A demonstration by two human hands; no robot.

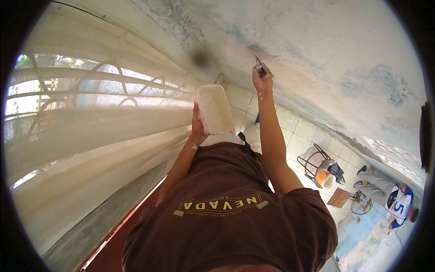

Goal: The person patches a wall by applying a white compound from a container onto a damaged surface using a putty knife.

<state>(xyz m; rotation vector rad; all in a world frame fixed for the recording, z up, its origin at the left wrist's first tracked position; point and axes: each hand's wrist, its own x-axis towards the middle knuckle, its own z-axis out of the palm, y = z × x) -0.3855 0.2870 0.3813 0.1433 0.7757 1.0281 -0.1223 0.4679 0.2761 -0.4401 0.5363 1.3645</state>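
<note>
My left hand (197,128) grips the side of a pale rectangular tub (202,113) in front of my waist, fingers along its edge. An off-white, paste-like layer seems to fill the tub, and its outer edge has pinkish smudges. Stretched out ahead and to the right, my right hand (263,81) is closed around what looks like a putty knife (258,59), seen nearly edge-on. The thin blade points up and left, close to the patchy white and grey-blue wall (312,54); contact is hard to tell. White spots of paste mark my right fingers and left wrist.
Sheer cream curtains (104,131) hang at the left before a window with curved bars. Pale floor tiles (290,121) lie below. A dark-framed stool (310,159) stands at the right, beside an orange-and-white bucket (325,178). Farther right is another person (400,202).
</note>
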